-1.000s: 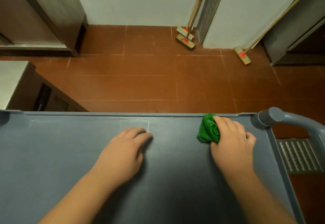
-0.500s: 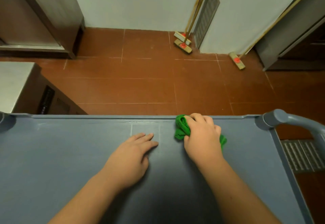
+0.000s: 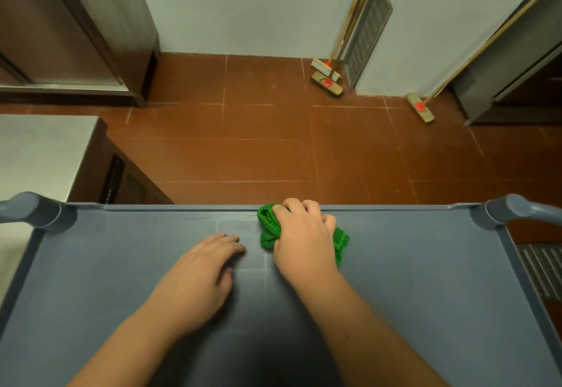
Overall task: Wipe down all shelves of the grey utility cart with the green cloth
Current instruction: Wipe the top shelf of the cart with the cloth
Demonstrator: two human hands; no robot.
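The bunched green cloth (image 3: 269, 227) is gripped by the right hand (image 3: 301, 234) against the top shelf (image 3: 425, 280) for wiping, apparently steadied by the flat, empty left hand (image 3: 203, 271).

Red-brown tiled floor (image 3: 258, 131), pale wall (image 3: 243, 6), steel cabinet (image 3: 60, 27), leaning brooms (image 3: 328, 81)

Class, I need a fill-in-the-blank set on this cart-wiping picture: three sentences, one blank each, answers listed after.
1. The right hand grips a bunched cloth whose colour is ____.
2. The left hand rests flat on the cart's ____ shelf.
3. The cloth lies against the shelf's ____ edge, the one nearest the brooms.

Missing words: green; top; far
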